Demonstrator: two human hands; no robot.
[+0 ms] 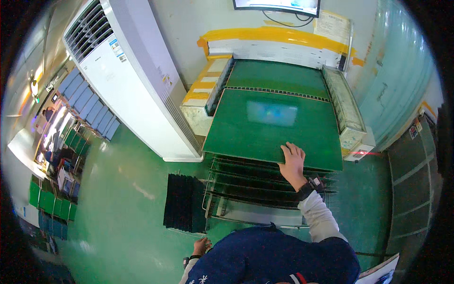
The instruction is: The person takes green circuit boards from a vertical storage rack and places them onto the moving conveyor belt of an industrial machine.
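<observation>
My right hand (292, 163) reaches forward, its fingers stretched out over the near edge of a large flat green panel (274, 125). Behind that panel, a second green panel (279, 75) rests in the same machine bed, a dark slotted strip (279, 92) showing between them. Low by my body, my left hand (202, 246) has its fingers curled close to the end of a thin wire frame; whatever it may grip is too small to make out. Beneath the near panel stands a wire rack (255, 220) holding several dark panels on edge.
A dark pleated stack (184, 201) stands left of the rack. A tall white air conditioner (137, 80) is at the left, and a dark cabinet (414, 180) at the right. Pale side rails (345, 104) flank the bed. Farther left, people work beside more racks.
</observation>
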